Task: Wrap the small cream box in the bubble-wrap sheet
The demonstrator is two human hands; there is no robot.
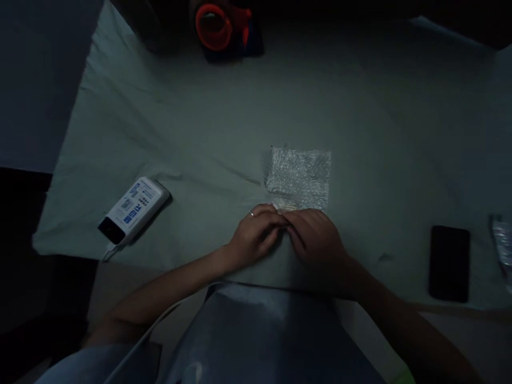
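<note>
A crinkled, silvery foil-like sheet point(301, 176) lies flat on the cloth-covered table. At its near edge my left hand point(256, 234) and my right hand point(316, 234) meet, thumbs and fingertips pressed together. Both hands are closed in a pinch on that near edge, fingers curled. Just beyond the fingertips shows a narrow, pale, yellowish strip point(288, 207); whether it is a fold of the sheet or a separate piece I cannot tell. The fingers hide what lies right between them. A ring sits on a finger of my left hand.
To the left lies a white power bank point(138, 205) with a cable. A black phone point(449, 264) lies at the right, with a shiny packet point(503, 242) beyond it. An orange, ring-shaped object point(214, 26) stands at the back. Pale green cloth point(200, 133) covers the table.
</note>
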